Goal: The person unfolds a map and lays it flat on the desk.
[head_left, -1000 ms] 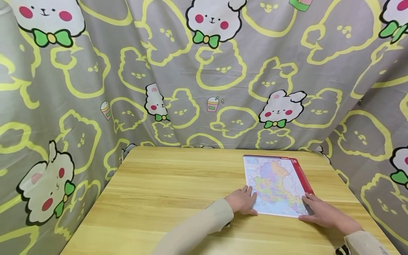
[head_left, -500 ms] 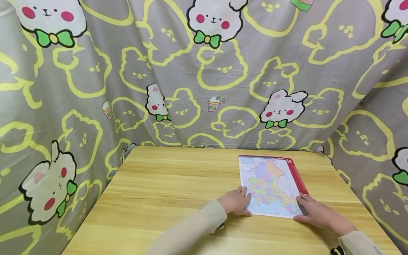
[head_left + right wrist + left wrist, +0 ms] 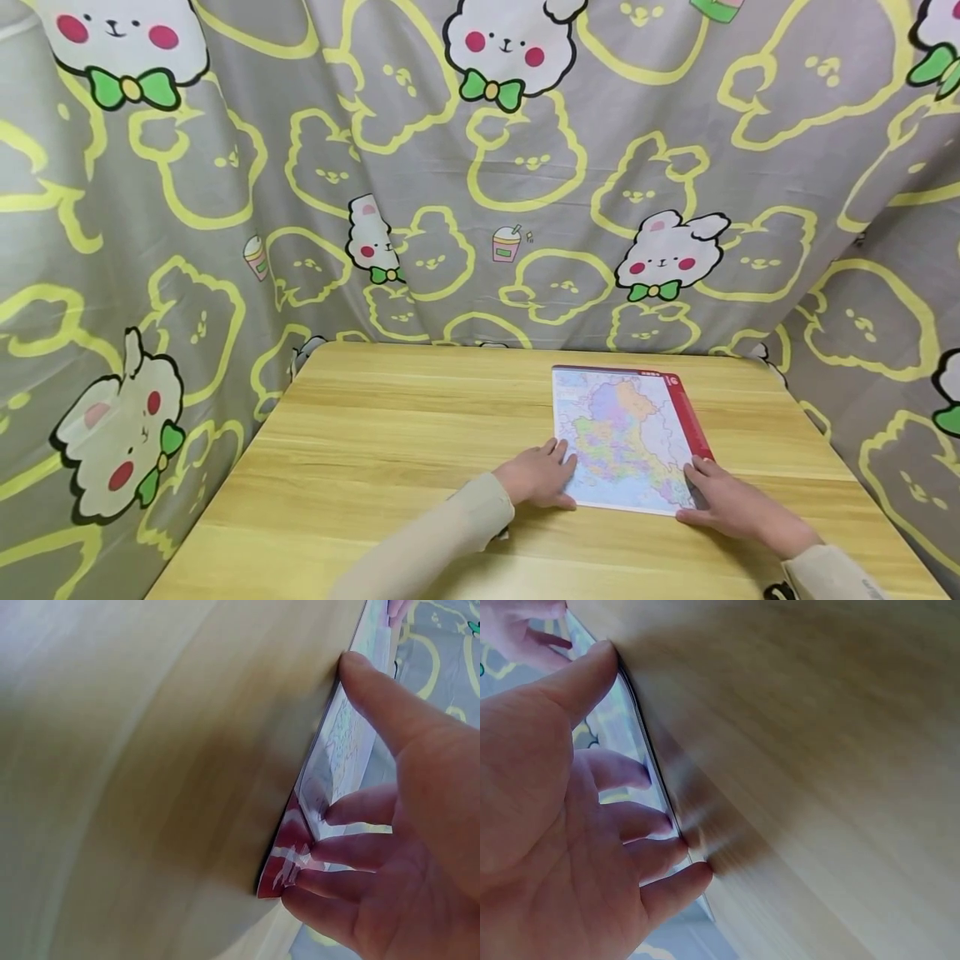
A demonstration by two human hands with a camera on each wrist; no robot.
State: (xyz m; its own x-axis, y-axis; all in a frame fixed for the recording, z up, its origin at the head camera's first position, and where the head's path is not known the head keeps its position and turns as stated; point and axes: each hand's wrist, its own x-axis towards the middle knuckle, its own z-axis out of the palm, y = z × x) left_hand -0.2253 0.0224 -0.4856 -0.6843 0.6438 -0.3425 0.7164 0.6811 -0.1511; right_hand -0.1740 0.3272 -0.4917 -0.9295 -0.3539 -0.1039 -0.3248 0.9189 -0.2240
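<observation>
A flat rectangular map (image 3: 626,442) with coloured regions and a red border along two edges lies on the wooden table, right of the middle. My left hand (image 3: 536,475) rests at its left edge, fingers spread and fairly straight. In the left wrist view, the fingertips (image 3: 676,889) of that hand touch the map's edge and the tabletop. My right hand (image 3: 738,500) lies over the map's near right corner. The right wrist view shows its thumb at the near edge and its extended fingers (image 3: 337,889) touching the red border and the map's face.
The wooden table (image 3: 360,467) extends well to the left of the map. Behind it and at both sides hangs a grey curtain (image 3: 420,150) printed with cartoon animals.
The map has slid a little to the left across the table. Both hands have moved left along with it, keeping the same places on its edges.
</observation>
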